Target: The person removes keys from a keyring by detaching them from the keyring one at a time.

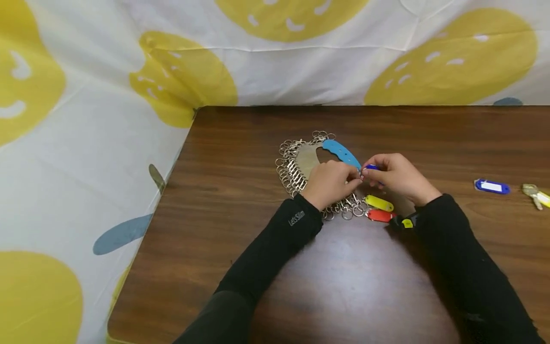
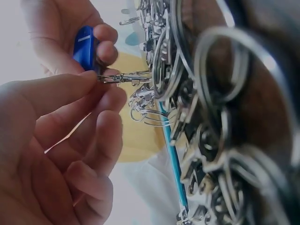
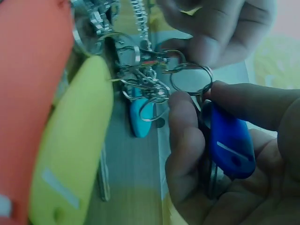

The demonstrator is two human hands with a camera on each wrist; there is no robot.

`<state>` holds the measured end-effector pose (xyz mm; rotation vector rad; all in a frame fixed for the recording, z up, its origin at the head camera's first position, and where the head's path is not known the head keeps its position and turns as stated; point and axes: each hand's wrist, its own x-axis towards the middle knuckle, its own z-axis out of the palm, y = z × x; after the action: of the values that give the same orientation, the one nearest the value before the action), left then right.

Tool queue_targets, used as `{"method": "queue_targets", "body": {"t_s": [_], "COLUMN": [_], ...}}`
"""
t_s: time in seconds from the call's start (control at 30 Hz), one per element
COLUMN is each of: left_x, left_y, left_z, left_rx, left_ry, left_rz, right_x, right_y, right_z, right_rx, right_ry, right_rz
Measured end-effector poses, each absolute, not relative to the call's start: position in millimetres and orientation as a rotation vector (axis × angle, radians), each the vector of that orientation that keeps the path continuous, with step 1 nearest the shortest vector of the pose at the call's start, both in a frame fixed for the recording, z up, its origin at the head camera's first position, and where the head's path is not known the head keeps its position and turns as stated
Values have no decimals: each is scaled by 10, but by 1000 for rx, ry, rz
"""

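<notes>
A fan-shaped metal key holder (image 1: 307, 160) with a blue handle (image 1: 341, 152) lies on the table, its curved edge lined with snap hooks and split rings. At the handle's near end my left hand (image 1: 331, 181) pinches a small snap hook (image 2: 123, 78) between thumb and fingers. Close against it, my right hand (image 1: 399, 177) grips a blue key tag (image 3: 232, 140) by its ring end, with a metal key partly hidden behind the tag. The tag's split ring (image 3: 192, 77) reaches up to the left fingertips. A yellow tag (image 1: 379, 203) and a red tag (image 1: 380, 216) lie below the right hand.
Farther right on the brown wooden table (image 1: 223, 215) lie another blue tag (image 1: 492, 186) and a key (image 1: 532, 193) beside a yellow tag (image 1: 544, 199). A white curtain (image 1: 275, 76) with yellow fruit prints hangs along the table's back and left edges.
</notes>
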<state>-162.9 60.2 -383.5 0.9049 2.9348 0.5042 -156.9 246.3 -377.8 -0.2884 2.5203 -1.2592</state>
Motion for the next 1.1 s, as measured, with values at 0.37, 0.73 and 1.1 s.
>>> {"method": "queue_targets", "body": {"t_s": [0.37, 0.73, 1.1], "left_x": [-1643, -1700, -1631], "left_y": [421, 304, 319], "left_z": [-3860, -3885, -3890], "left_rx": [625, 303, 538], "left_ry": [2687, 2177, 2824], "left_rz": [999, 1419, 900], "right_x": [-1576, -1649, -1637], "right_y": [2274, 2193, 2187], "right_z": [-3815, -3830, -3868], "right_rx": [-355, -413, -462], "right_ry": [2548, 2425, 2381], "right_rz": [-1310, -1358, -1399]}}
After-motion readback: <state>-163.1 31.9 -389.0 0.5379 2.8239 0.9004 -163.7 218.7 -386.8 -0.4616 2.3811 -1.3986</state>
